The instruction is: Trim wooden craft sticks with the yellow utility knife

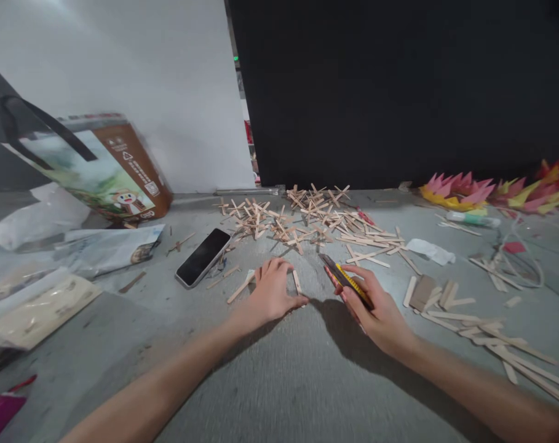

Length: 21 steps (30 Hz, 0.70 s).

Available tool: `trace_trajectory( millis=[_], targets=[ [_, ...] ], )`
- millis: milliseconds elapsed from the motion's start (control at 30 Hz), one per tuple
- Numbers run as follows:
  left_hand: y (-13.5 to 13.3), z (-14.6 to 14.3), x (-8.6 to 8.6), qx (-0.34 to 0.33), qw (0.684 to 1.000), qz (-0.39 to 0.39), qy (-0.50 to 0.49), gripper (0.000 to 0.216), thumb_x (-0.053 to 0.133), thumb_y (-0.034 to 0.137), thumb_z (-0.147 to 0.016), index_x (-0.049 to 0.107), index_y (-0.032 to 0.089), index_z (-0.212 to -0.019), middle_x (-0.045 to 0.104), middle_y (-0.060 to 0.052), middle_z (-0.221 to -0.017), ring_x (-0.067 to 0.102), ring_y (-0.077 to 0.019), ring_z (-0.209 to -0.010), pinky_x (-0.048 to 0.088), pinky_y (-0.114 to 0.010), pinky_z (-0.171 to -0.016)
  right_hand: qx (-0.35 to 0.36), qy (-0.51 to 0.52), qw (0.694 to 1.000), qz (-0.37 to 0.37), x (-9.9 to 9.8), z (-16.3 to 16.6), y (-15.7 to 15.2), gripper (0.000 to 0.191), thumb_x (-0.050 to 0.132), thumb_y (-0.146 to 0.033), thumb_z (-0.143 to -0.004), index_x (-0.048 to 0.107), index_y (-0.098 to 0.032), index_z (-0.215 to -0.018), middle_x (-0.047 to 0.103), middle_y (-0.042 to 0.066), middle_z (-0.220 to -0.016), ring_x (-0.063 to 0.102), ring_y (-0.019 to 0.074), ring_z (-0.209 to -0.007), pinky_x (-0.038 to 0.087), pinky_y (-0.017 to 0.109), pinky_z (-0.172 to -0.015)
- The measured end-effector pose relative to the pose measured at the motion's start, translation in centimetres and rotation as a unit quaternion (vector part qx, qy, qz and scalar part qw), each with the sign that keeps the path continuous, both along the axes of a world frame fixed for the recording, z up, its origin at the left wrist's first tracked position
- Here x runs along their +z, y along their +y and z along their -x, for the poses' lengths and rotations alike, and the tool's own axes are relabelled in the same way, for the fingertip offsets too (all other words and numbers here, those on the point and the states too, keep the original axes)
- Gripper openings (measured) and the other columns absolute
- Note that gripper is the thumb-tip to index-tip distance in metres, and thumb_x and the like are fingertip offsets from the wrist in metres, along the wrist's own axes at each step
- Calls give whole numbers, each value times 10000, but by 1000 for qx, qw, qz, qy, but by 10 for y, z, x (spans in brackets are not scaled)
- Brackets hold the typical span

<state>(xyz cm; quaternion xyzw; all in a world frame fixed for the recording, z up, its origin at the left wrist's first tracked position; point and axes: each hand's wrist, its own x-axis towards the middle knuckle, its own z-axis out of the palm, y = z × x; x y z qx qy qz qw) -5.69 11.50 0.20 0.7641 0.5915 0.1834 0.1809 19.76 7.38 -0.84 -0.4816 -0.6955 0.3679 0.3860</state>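
Note:
My left hand (270, 288) rests low over the grey surface, thumb and fingers curled around a short wooden stick (297, 282), one fingertip at each end. Another wooden stick (240, 289) lies just left of this hand, partly under it. In my right hand (370, 307) is a yellow and black utility knife (350, 285), its blade end pointing up and to the left, apart from the short stick. Beyond both hands spreads a heap of wooden sticks (316, 215), many joined or laid in crosses.
A phone (203, 257) lies left of my left hand. Farther left are a printed bag (108, 166) and plastic packets (43, 307). More loose sticks (486, 332) are on the right, near white paper (430, 250), a glue stick (473, 219) and pink-yellow paper flowers (457, 192).

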Motion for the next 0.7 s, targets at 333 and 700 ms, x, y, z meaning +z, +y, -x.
trace_trajectory(
  millis=[333, 700],
  targets=[
    [22, -14, 3, 29, 999, 25, -22, 698, 968, 380, -599, 648, 219, -1198, 620, -116, -1341, 510, -387, -1334, 407, -513, -1101, -1, -52, 998, -35, 1, 1, 7, 409, 480, -430, -1069, 568, -309, -1450, 762, 77, -1135, 682, 164, -611, 613, 323, -672],
    [24, -22, -13, -72, 962, 56, -257, 620, 625, 186, -903, 403, 282, -1473, 721, 32, -858, 705, -199, -893, 521, -372, -956, -3, -121, 986, -111, -4, 5, 19, 402, 502, -318, -1059, 621, -289, -1442, 677, 45, -1449, 651, 222, -1325, 522, 376, -1126]
  ],
)
